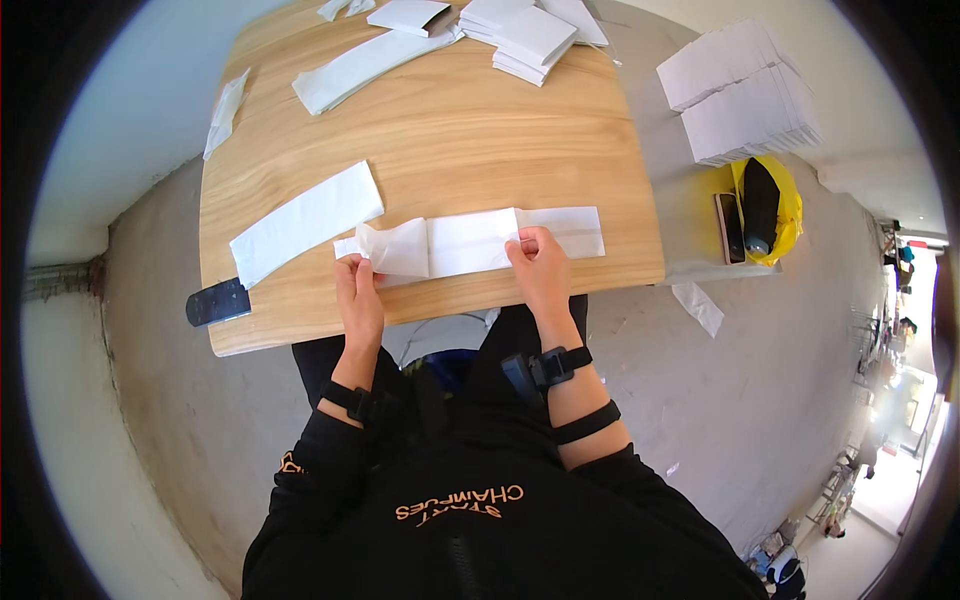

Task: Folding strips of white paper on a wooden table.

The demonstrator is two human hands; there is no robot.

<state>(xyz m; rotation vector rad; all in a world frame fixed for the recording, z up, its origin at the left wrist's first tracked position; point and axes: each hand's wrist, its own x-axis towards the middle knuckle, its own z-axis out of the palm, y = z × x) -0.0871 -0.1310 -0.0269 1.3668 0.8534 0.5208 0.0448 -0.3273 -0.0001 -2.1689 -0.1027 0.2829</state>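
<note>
White strip (471, 244), two-handed
Left hand (360, 290) fingers pinch its left end; right hand (541, 268) fingers pinch farther right (a dark phone (219, 303) lies at the table's (480, 140) left edge).

1. Top (420, 550): black, long-sleeved, orange lettering across chest; dark zip (458, 560) at front.
2. Left sleeve (318, 462): black, small orange marking; reaches near the wrist.
3. Right sleeve (610, 480): black, ending higher, forearm bare below it.
4. Left wrist strap (342, 399): black, with dark fitting.
5. Right wrist strap (576, 358): black, carrying box-shaped dark grey-blue module (521, 378).
6. Forearm band (587, 423): right arm, plain black.
7. Trousers (316, 368): black.
8. Left hand (358, 288), right hand (540, 268): bare.
</note>
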